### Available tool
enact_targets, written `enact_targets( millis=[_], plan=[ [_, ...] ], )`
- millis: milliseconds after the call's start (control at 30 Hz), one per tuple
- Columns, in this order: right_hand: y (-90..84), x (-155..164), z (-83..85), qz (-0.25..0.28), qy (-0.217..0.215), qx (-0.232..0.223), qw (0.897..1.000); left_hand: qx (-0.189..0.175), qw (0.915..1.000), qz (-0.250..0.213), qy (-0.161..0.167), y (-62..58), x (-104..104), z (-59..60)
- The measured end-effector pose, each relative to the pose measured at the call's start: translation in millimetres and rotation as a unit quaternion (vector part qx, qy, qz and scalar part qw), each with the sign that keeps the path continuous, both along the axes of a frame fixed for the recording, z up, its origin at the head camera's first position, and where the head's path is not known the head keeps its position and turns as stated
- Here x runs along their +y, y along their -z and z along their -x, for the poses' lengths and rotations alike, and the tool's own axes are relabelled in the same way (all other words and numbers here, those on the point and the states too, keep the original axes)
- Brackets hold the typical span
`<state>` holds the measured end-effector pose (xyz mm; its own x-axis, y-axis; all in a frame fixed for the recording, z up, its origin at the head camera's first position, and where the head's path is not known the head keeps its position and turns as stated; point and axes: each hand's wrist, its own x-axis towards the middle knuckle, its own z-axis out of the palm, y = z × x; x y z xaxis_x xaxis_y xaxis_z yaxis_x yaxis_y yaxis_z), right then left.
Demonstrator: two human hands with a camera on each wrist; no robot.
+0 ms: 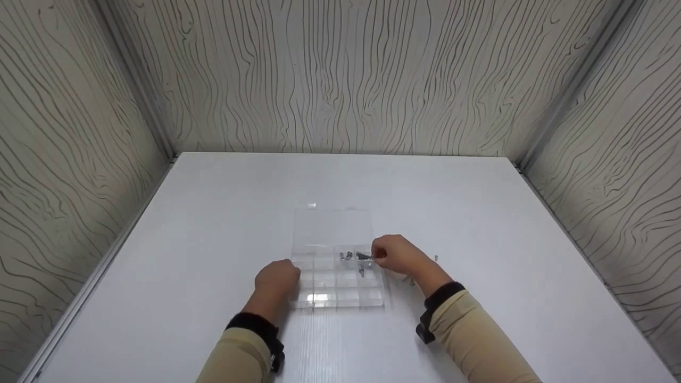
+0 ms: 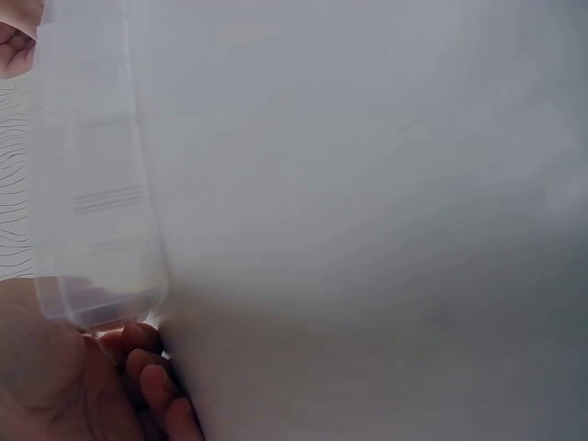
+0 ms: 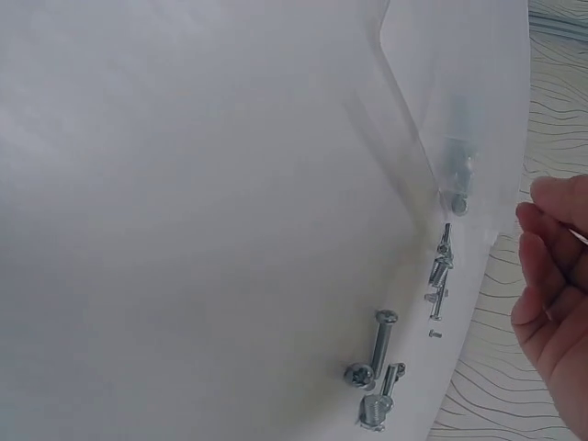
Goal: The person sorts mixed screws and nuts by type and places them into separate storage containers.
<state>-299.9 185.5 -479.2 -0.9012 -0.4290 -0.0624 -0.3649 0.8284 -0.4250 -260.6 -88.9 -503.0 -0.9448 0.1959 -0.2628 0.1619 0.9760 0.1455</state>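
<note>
Both of my sleeves come in at the bottom of the head view, tan with black cuffs. My left hand [image 1: 276,279] rests against the left side of a clear plastic box [image 1: 324,290] just below the middle of the frame. In the left wrist view, my curled fingers [image 2: 147,367] touch the box's bottom corner in the lower left of that frame, so this hand holds the box by its edge.

My right hand [image 1: 396,255] is at the right side of the box, near its top right little rooms. Its fingertips are bent close together over the box, but I cannot tell if they pinch anything.

Some small gray screws [image 1: 355,257] lie in the top right rooms of the box, just left of my right hand. More loose screws [image 3: 381,354] lie on the white table [image 1: 479,213], in the lower right of the right wrist view, just beside the box.

Behind the table, at the top of the head view, stand walls [image 1: 340,74] with wavy wood lines.
</note>
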Motion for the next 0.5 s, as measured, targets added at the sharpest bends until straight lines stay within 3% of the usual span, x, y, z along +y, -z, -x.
enact_targets(
  millis=[267, 500],
  plan=[
    [2.6, -0.1, -3.1, -0.013, -0.056, -0.003, 0.998, 0.011, 0.9998, 0.013, 0.005, 1.4, 1.2, -2.0],
    [2.8, 0.0, -2.1, -0.018, -0.061, -0.01, 0.998, 0.013, 0.9999, 0.008, -0.002, 2.7, 1.5, -2.0]
  ],
)
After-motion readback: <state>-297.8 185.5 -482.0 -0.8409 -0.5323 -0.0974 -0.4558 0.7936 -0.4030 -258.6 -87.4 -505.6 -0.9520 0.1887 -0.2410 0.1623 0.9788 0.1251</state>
